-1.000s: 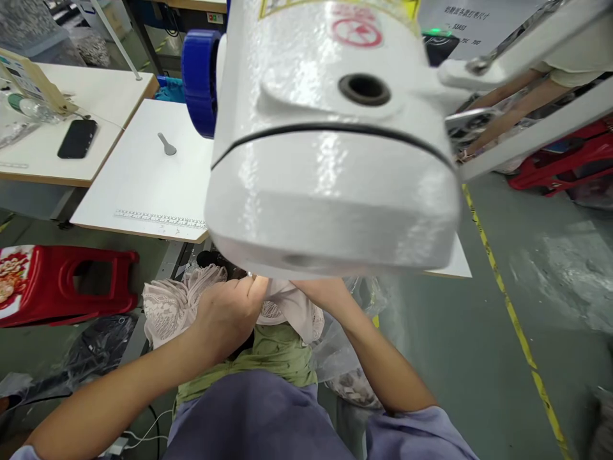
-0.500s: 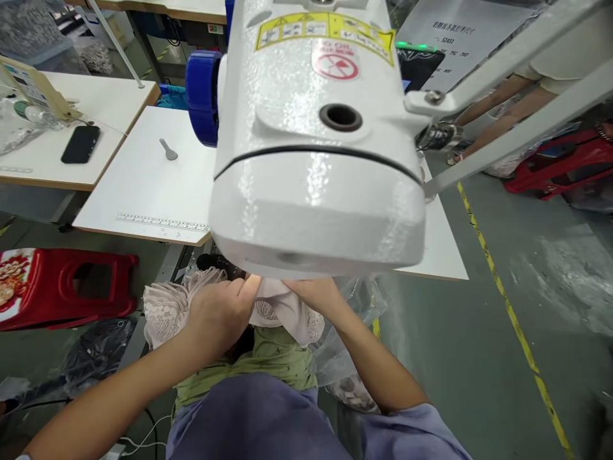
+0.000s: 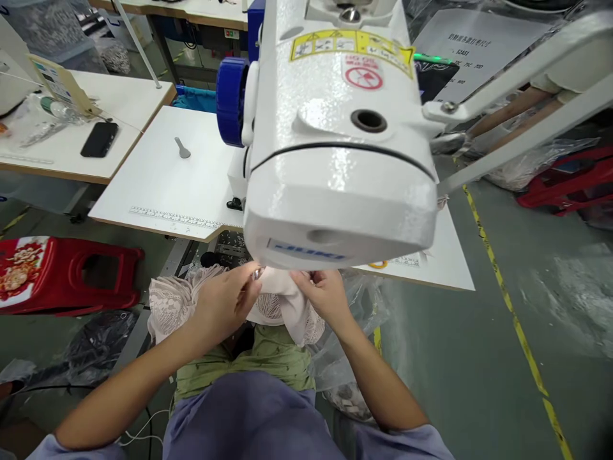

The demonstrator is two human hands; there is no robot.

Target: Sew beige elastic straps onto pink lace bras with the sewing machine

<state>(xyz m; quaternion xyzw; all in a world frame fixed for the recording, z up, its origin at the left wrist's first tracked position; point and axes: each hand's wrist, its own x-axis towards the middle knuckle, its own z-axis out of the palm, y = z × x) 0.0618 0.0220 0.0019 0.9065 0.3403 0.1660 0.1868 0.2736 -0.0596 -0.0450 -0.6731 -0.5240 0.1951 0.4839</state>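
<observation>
Below the head of a white sewing machine (image 3: pixel 335 198), a pale pink lace bra (image 3: pixel 282 287) is stretched between my hands. My left hand (image 3: pixel 221 305) pinches its left side between thumb and fingers, and a small shiny piece shows at the fingertips, too small to name. My right hand (image 3: pixel 328 297) grips the cloth's right side with thumb and curled fingers. More pale lace cups (image 3: pixel 170 300) lie bunched left of my left hand, over the lap. The machine head hides the needle area.
On the white machine table (image 3: pixel 158 172) lie a ruler (image 3: pixel 175 218) and a small grey spoon-shaped tool (image 3: pixel 182 148). A phone (image 3: pixel 99 139) rests on the neighbouring table. A red stool (image 3: pixel 110 275) stands left; clear plastic bags (image 3: pixel 354 300) hang right. Another person's arms (image 3: pixel 517 112) show behind.
The view has shifted, so the machine sits further right and its front label shows. My hands, still on the bra, are more visible below the machine head, and the shiny piece has come into sight.
</observation>
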